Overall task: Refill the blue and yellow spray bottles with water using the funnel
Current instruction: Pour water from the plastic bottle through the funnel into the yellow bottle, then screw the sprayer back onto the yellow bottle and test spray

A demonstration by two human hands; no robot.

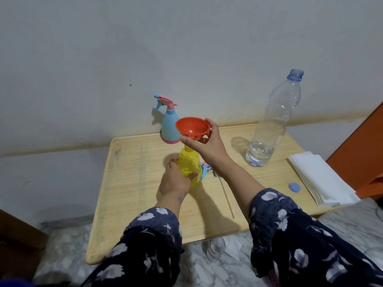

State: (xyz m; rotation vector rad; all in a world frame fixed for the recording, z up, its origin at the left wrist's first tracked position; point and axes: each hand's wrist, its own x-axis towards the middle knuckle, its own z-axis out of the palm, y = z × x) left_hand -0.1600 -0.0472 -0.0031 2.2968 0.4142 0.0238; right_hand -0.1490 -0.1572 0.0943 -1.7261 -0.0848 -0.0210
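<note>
Honestly, right hand pinching funnel over left hand-gripped yellow bottle, could easily miss neck, spill.

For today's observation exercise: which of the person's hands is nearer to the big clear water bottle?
The right hand. It holds the red funnel over the yellow bottle, just left of the water bottle. The left hand grips the yellow bottle, farther left.
</note>
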